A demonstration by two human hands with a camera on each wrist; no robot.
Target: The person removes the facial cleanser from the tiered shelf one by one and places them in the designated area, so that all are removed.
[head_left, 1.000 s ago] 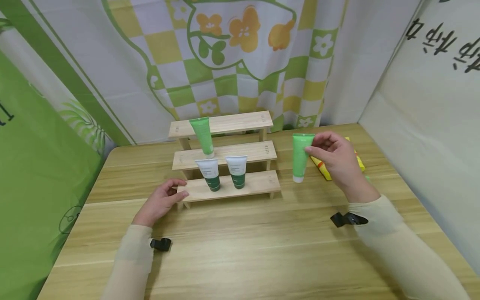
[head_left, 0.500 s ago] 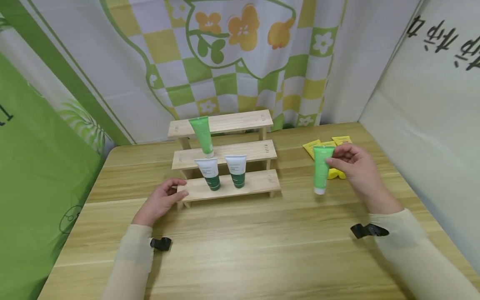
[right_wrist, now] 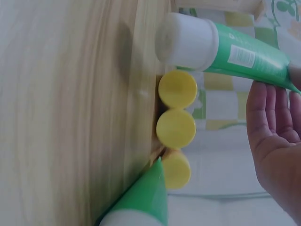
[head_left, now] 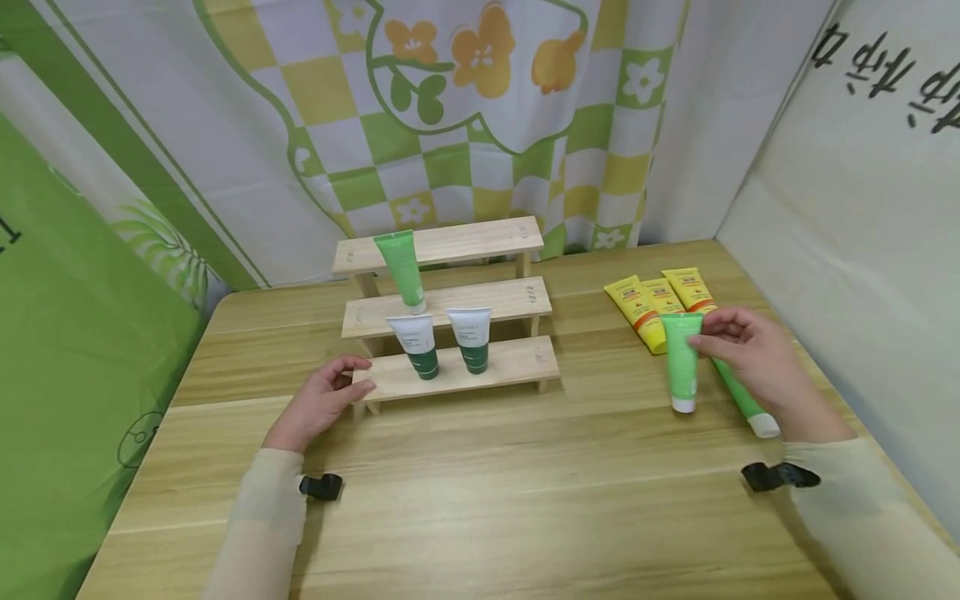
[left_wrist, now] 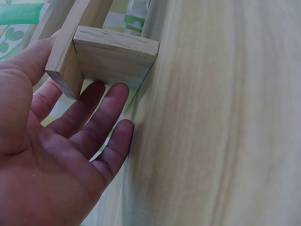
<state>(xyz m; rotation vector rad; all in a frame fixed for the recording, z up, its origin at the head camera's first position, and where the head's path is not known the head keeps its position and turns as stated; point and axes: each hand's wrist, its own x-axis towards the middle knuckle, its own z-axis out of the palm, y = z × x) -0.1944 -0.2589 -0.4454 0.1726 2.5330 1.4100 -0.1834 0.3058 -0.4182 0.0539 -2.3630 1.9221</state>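
My right hand (head_left: 757, 362) pinches a green squeeze tube (head_left: 682, 367) near its flat crimped end. The tube hangs with its white cap down, apart from the table in the right wrist view. My left hand (head_left: 321, 402) holds the left end of the lowest tier of a three-tier wooden display stand (head_left: 517, 363); in the left wrist view its fingers curve beside the board (left_wrist: 68, 56) and support. On that tier stand two white-and-dark-green tubes (head_left: 415, 346), (head_left: 470, 340). Another green tube (head_left: 403, 271) stands on the middle tier, slightly tilted.
Three yellow tubes (head_left: 636, 310) lie side by side at the right of the table, caps facing me. Another green tube (head_left: 742, 396) lies partly beneath my right hand. A patterned curtain (head_left: 465, 158) hangs behind the stand, and a white wall (head_left: 862, 192) borders the right.
My right hand has carried the green tube right and toward me, from beside the stand to in front of the yellow tubes. The left hand has stayed at the stand.
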